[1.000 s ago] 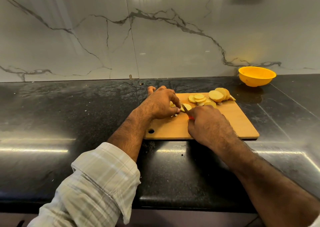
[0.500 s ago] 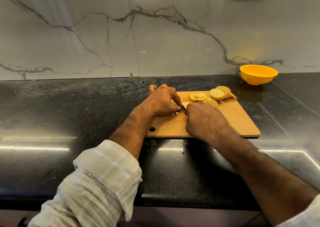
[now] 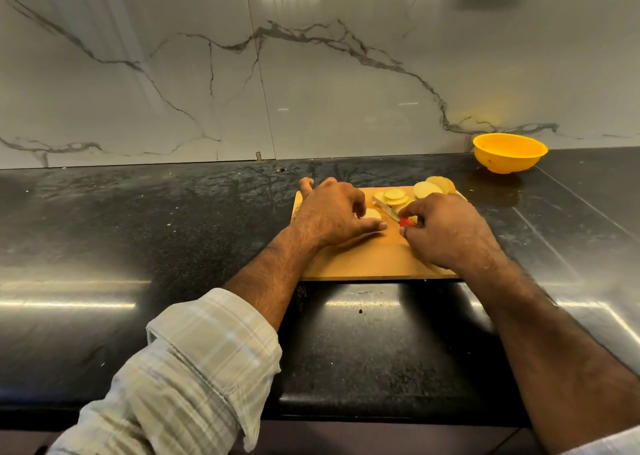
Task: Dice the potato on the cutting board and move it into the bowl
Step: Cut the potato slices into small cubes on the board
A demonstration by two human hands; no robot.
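Gleaming along the foreground, black speckled stone counter (image 3: 173, 232), backed by white marble wall with grey veins (image 3: 311, 73); lying flat on that counter, rectangular pale wooden cutting board (image 3: 363, 260), near edge parallel to the counter's front.

Resting on the board's left part, left hand (image 3: 332, 212), fingers curled down over a pale yellow potato slice (image 3: 372, 213) and pinning it against the wood, thumb stretching out to the right along the board; rolled back at the forearm, light checked sleeve (image 3: 194, 368).

Curling closed around a red knife handle (image 3: 406, 221), right hand (image 3: 446, 232), gripping it from above; only a sliver of red peeking out by the fingertips; pointing away to the upper left, silvery knife blade (image 3: 384, 206), lying just beside the held slice and ending near the cut rounds.

Lying at the board's far edge, round yellow potato slices (image 3: 396, 196) stacked and overlapping, with larger pale rounds (image 3: 433, 187) leaning together at the far right corner; not diced into cubes yet.

Sitting well apart to the far right by the wall, round orange-yellow plastic bowl (image 3: 507, 153), upright.
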